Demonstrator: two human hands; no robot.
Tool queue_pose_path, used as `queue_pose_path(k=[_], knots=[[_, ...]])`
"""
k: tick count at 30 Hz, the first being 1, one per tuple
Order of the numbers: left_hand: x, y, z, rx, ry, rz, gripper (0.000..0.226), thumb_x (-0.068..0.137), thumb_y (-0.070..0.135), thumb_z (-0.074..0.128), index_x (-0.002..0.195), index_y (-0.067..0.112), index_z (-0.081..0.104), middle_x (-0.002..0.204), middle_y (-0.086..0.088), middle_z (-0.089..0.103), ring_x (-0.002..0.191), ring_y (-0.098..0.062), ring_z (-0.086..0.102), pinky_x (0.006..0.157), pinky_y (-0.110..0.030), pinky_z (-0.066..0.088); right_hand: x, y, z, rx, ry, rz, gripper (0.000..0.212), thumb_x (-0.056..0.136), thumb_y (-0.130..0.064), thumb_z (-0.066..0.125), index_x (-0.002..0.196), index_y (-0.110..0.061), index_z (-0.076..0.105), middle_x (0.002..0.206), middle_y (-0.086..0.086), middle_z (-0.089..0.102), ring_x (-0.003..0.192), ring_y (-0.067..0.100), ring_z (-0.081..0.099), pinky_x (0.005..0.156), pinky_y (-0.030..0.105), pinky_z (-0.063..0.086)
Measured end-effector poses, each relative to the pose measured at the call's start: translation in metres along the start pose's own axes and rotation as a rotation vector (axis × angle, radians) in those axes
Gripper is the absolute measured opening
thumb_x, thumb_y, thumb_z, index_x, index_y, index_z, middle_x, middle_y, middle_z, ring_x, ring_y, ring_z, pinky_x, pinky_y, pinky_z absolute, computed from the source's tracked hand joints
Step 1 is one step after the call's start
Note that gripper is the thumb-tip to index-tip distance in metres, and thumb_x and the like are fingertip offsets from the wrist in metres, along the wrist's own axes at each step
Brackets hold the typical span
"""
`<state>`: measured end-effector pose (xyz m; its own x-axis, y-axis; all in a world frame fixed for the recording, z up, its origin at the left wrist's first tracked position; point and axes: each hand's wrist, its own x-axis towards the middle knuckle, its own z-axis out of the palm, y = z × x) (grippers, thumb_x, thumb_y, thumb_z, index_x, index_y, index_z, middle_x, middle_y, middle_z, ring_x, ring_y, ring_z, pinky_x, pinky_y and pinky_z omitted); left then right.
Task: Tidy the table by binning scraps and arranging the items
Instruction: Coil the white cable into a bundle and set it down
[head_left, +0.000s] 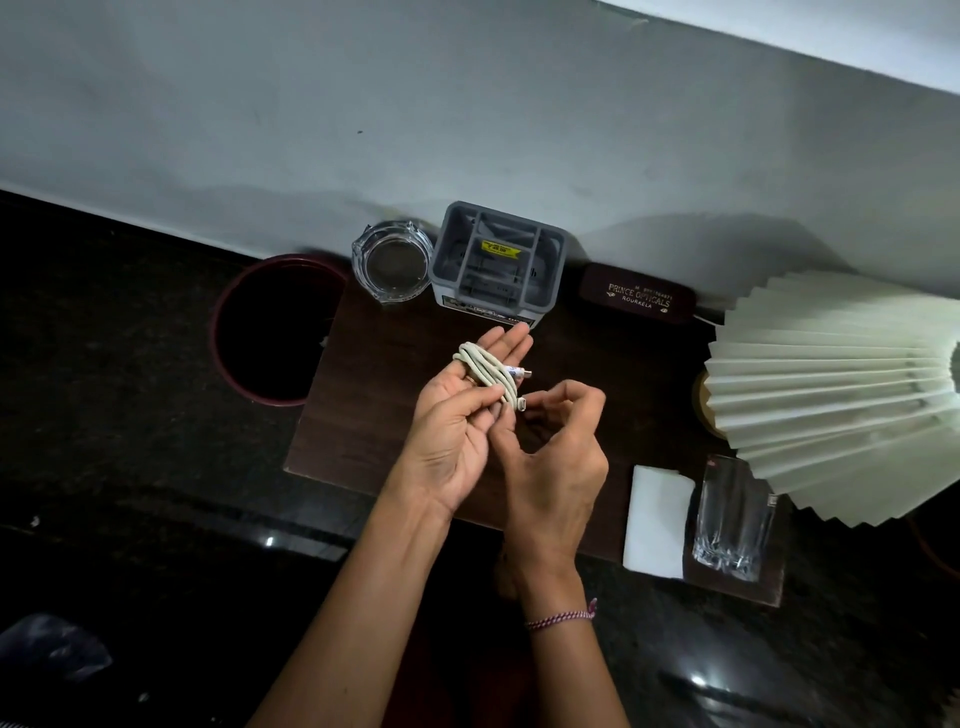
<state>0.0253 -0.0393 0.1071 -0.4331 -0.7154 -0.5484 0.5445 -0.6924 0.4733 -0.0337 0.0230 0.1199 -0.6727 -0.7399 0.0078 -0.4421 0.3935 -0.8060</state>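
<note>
Above the dark brown wooden surface (363, 431), the left hand (457, 421) is turned palm up with its fingers stretched toward the grey plastic compartment organiser (497, 262), a pale grey braided charging cable (485, 371) coiled around those fingers and pinned by the thumb. The coil's long axis runs diagonally from upper left to lower right, both plug ends pointing right. The right hand (558, 452), back up with fingers curled, pinches the cable's lower plug end.
</note>
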Motion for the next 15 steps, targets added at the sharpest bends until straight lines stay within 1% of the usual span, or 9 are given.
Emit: queue_pose_path(k=[2, 4, 5, 7, 9, 11, 13, 15], knots=[[-0.001, 0.001, 0.003, -0.013, -0.052, 0.003, 0.045, 0.087, -0.011, 0.032, 0.126, 0.005, 0.048, 0.128, -0.011, 0.060, 0.122, -0.018, 0.055, 0.101, -0.027, 0.043, 0.001, 0.002, -0.003, 0.016, 0.024, 0.000, 0.038, 0.076, -0.019, 0.074, 0.097, -0.023, 0.042, 0.086, -0.007, 0.059, 0.076, 0.004, 0.059, 0.067, 0.014, 0.050], [-0.001, 0.001, 0.007, -0.055, -0.080, 0.023, 0.032, 0.092, 0.010, 0.038, 0.121, 0.006, 0.052, 0.126, -0.012, 0.061, 0.122, -0.019, 0.055, 0.101, -0.027, 0.044, 0.003, 0.003, -0.004, 0.030, 0.037, -0.014, 0.038, 0.075, -0.018, 0.075, 0.096, -0.024, 0.043, 0.087, -0.007, 0.059, 0.076, 0.002, 0.058, 0.069, 0.010, 0.048], [-0.001, 0.001, 0.010, -0.094, -0.068, 0.033, 0.030, 0.094, 0.018, 0.038, 0.116, 0.008, 0.054, 0.122, -0.012, 0.064, 0.120, -0.020, 0.056, 0.102, -0.028, 0.044, 0.004, 0.003, -0.003, 0.033, 0.041, -0.021, 0.037, 0.075, -0.017, 0.075, 0.095, -0.023, 0.044, 0.087, -0.006, 0.060, 0.077, 0.002, 0.057, 0.071, 0.009, 0.046], [0.002, -0.001, 0.013, -0.205, 0.001, 0.056, 0.024, 0.096, 0.021, 0.036, 0.103, 0.010, 0.057, 0.106, -0.010, 0.071, 0.109, -0.018, 0.064, 0.099, -0.031, 0.047, 0.006, 0.002, -0.003, 0.087, 0.047, 0.008, 0.034, 0.074, -0.014, 0.075, 0.095, -0.020, 0.049, 0.088, -0.006, 0.062, 0.080, 0.002, 0.060, 0.074, 0.009, 0.047], [0.005, -0.001, 0.013, -0.347, 0.074, 0.066, 0.024, 0.098, 0.019, 0.035, 0.089, 0.009, 0.055, 0.084, -0.008, 0.074, 0.090, -0.016, 0.071, 0.092, -0.031, 0.052, 0.007, 0.001, -0.001, 0.243, 0.045, 0.087, 0.030, 0.074, -0.010, 0.076, 0.097, -0.018, 0.057, 0.091, -0.006, 0.066, 0.085, 0.003, 0.064, 0.076, 0.014, 0.052], [0.007, 0.000, 0.010, -0.457, 0.111, 0.062, 0.028, 0.099, 0.017, 0.034, 0.081, 0.009, 0.053, 0.067, -0.002, 0.068, 0.071, -0.012, 0.070, 0.084, -0.031, 0.055, 0.008, 0.001, -0.002, 0.455, 0.013, 0.201, 0.033, 0.075, -0.006, 0.073, 0.104, -0.016, 0.062, 0.095, -0.003, 0.068, 0.091, 0.005, 0.066, 0.076, 0.015, 0.053], [0.007, 0.002, 0.008, -0.521, 0.110, 0.062, 0.030, 0.099, 0.015, 0.031, 0.078, 0.010, 0.051, 0.057, 0.002, 0.058, 0.057, -0.007, 0.062, 0.079, -0.029, 0.057, 0.010, 0.005, -0.005, 0.689, -0.070, 0.326, 0.035, 0.076, -0.008, 0.070, 0.110, -0.016, 0.063, 0.096, 0.002, 0.071, 0.095, 0.009, 0.067, 0.078, 0.017, 0.054], [0.006, 0.004, 0.006, -0.542, 0.095, 0.051, 0.030, 0.098, 0.016, 0.031, 0.075, 0.010, 0.050, 0.051, 0.004, 0.049, 0.048, -0.005, 0.053, 0.071, -0.025, 0.058, 0.011, 0.010, -0.009, 0.919, -0.169, 0.471, 0.033, 0.076, -0.013, 0.066, 0.109, -0.017, 0.065, 0.095, 0.004, 0.073, 0.096, 0.015, 0.068, 0.078, 0.021, 0.056]])
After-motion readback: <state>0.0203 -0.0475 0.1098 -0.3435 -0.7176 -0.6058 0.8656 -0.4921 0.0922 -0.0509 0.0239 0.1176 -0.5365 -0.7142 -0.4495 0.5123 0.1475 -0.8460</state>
